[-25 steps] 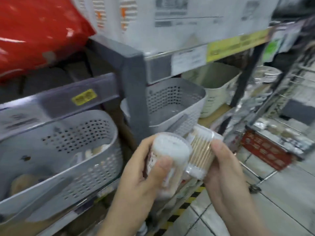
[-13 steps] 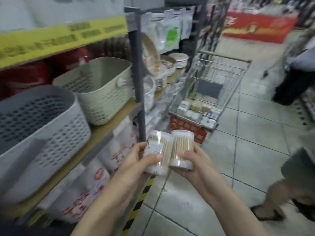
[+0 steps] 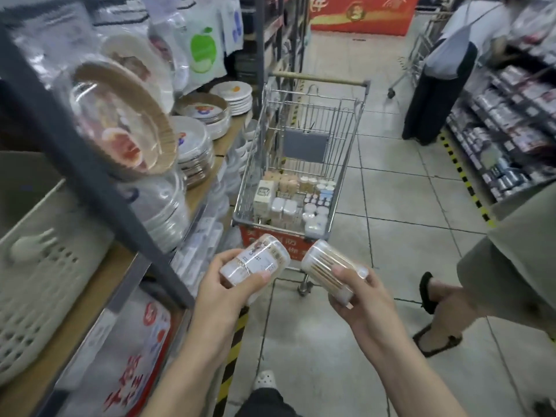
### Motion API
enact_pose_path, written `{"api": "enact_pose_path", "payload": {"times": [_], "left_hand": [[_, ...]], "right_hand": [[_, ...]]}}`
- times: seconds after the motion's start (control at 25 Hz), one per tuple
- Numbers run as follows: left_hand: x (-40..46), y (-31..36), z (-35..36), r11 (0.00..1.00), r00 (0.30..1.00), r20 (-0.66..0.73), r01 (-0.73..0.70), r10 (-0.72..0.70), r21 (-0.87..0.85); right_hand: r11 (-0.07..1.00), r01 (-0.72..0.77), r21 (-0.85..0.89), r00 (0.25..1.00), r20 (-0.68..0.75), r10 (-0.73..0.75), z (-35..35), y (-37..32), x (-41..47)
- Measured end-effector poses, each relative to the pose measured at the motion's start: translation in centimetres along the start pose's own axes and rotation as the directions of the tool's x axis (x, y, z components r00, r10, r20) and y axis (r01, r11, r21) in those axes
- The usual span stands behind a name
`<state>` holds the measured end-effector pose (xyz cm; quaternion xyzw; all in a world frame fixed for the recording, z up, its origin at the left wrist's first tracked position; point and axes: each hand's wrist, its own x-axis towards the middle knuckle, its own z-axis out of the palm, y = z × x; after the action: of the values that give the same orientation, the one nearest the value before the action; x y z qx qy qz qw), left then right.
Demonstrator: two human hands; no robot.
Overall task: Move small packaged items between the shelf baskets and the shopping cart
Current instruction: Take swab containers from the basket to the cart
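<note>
the shopping cart [image 3: 304, 164] stood straight ahead of the hands in the aisle, its wire basket running lengthways away from the person, its near end facing them and its handle at the far end. its floor was already partly covered with small packaged items [image 3: 296, 200], lined up in rows towards the near end. on the left, the shelf [image 3: 90, 299] carried a pale perforated basket [image 3: 39, 284] at its near edge, well behind the line of the hands, so the cart looked like the goal, not the baskets. the left hand [image 3: 224, 291] was wrapped round a labelled tub of cotton swabs [image 3: 255, 261], fingers behind and thumb across the front, the tub's long axis tilted up and to the right. the right hand [image 3: 359, 299] clasped a second clear tub [image 3: 329, 267] of swabs, its long axis slanting up and to the left, so that the two tubs' far ends leaned towards each other, close but apart. both ends pointed at the cart's near rim; the two hands seemed about equally near it, the left one a little farther forward. a reach forward and over that rim was probably needed.
</note>
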<state>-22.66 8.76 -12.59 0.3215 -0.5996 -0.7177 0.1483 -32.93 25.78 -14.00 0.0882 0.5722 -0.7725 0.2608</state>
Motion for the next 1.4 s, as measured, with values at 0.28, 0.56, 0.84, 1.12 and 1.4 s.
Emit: {"api": "enact_pose_path", "payload": {"times": [0.28,0.56,0.84,1.12,1.4], "left_hand": [[12.8,2.3,3.0,0.994,0.999,0.045,0.007,-0.012,0.112],[23.8,1.3,7.2,0.986,0.997,0.075,-0.011,-0.001,0.166],[34.5,-1.3,11.3,0.952,0.996,0.059,0.053,-0.074,0.301],[44.2,-6.1,13.8,0.854,0.984,0.032,0.138,-0.178,0.501],[55.0,-11.9,17.4,0.739,0.981,0.141,0.006,-0.135,0.674]], "right_hand": [[0.994,0.094,0.056,0.991,-0.102,-0.088,1.5,-2.1,10.2],[0.994,0.069,0.079,0.988,-0.141,-0.057,0.6,-3.6,21.0],[0.986,-0.003,-0.165,0.992,-0.126,-0.018,0.4,-4.7,32.5],[0.854,-0.097,-0.511,0.983,-0.182,0.003,0.4,-2.6,41.3],[0.677,-0.111,-0.728,0.954,-0.270,-0.134,2.4,1.5,52.2]]}}
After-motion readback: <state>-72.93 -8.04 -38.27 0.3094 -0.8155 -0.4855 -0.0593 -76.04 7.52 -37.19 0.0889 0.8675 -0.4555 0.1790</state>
